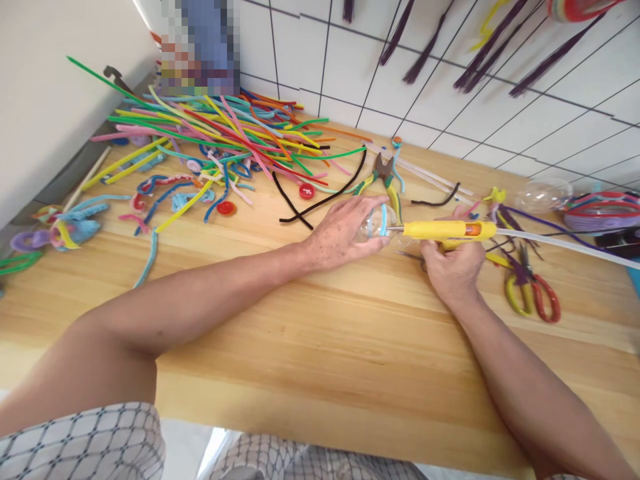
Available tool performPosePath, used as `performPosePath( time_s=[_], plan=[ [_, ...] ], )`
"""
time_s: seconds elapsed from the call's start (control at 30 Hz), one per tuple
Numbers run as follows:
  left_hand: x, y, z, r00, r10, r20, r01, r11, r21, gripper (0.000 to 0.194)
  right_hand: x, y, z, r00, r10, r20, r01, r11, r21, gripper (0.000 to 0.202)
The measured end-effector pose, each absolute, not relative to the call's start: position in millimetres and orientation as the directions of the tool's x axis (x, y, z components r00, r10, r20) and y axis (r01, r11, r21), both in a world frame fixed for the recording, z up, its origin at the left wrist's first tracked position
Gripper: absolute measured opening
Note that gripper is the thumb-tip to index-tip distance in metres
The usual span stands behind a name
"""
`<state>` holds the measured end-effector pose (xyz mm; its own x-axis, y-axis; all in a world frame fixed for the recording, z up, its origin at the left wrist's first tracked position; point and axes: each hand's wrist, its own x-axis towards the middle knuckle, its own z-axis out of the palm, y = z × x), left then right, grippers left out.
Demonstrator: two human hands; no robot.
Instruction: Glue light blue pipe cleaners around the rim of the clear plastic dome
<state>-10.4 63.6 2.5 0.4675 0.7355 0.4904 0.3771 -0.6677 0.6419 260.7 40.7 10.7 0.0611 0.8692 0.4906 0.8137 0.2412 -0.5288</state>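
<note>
My left hand (343, 233) is curled around a clear plastic ball (374, 223) with a light blue strip across it, holding it above the table. In my right hand (454, 267) is a yellow hot glue gun (440, 231), gripped by its handle. A long white glue stick (565, 247) trails out of its back end. The metal nozzle points left and meets or nearly meets the ball's right side; I cannot tell if they touch. Pliers (384, 177) with green and yellow handles lie just behind the ball.
Many coloured pipe cleaners (240, 137) are heaped at the back left. Scissors (533, 293) with yellow and red handles lie at the right. Another clear ball (543, 195) sits behind them. Black pipe cleaners (325, 203) and a red button (307, 191) lie near my left hand. Purple tassels (425, 50) hang behind.
</note>
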Motion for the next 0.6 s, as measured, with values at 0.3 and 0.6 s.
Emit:
performPosePath(
  time_s=[0.3, 0.6],
  plan=[
    [-10.6, 63.5, 2.0, 0.462, 0.740, 0.489, 0.376, -0.663, 0.648, 0.065, 261.2, 41.3, 10.3, 0.087, 0.863, 0.498, 0.824, 0.219, -0.523, 0.004],
    [-10.5, 63.5, 1.7, 0.458, 0.737, 0.497, 0.370, -0.666, 0.647, 0.064, 261.3, 41.8, 9.0, 0.082, 0.868, 0.491, 0.807, 0.231, -0.544, 0.014]
  ],
)
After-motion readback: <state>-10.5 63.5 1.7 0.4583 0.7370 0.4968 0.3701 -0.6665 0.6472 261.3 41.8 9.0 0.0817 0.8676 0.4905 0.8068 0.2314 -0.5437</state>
